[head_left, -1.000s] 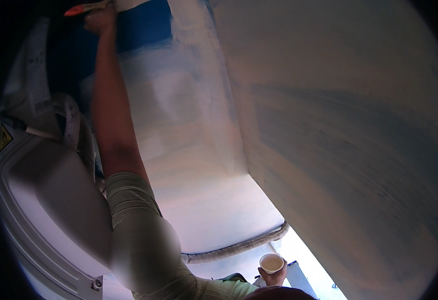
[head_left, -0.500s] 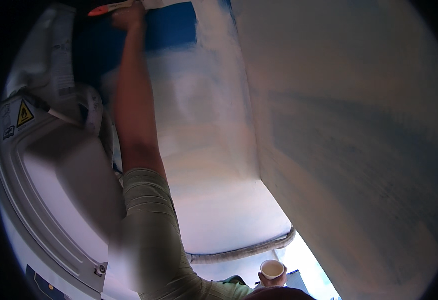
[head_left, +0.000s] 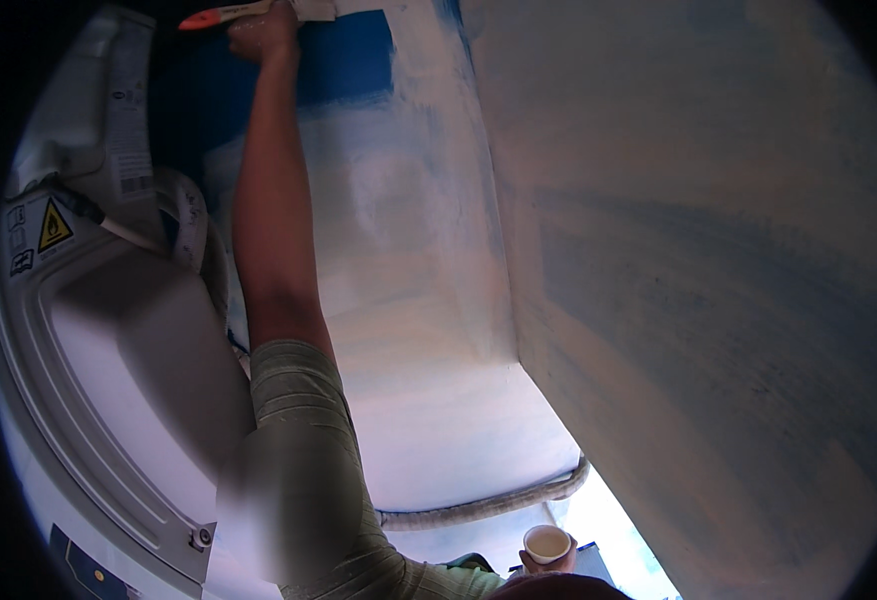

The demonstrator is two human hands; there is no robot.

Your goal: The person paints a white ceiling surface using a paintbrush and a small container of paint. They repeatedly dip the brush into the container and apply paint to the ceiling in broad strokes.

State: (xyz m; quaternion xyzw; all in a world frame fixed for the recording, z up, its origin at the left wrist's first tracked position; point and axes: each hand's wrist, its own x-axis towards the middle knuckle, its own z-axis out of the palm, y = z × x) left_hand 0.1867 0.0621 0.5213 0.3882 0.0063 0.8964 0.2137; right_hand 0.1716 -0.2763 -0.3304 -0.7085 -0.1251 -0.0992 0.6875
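Note:
My left hand point(head_left: 262, 36) is raised on an outstretched arm to the upper left, its fingers closed around a paintbrush point(head_left: 220, 15). The brush lies sideways, its orange-tipped handle to the left and its pale bristles to the right. Those bristles are at the top of a blue patch point(head_left: 343, 60) of wall, beside whitish paint; whether they touch it I cannot tell. Low in the view, my right hand point(head_left: 570, 558) grips a white cup point(head_left: 546, 543) by its sides. The cup's mouth faces me and its inside looks cream coloured.
At the left stands a bulky grey-white appliance casing point(head_left: 138, 340) with a yellow warning label point(head_left: 54, 226) and a wrapped pipe point(head_left: 190, 220) behind it. A streaky wall point(head_left: 698, 300) fills the right side. Another wrapped pipe point(head_left: 478, 510) runs along the bottom.
My left hand and the brush have shifted slightly to the right, and more of the bristles show. The cup has dropped a little in the picture.

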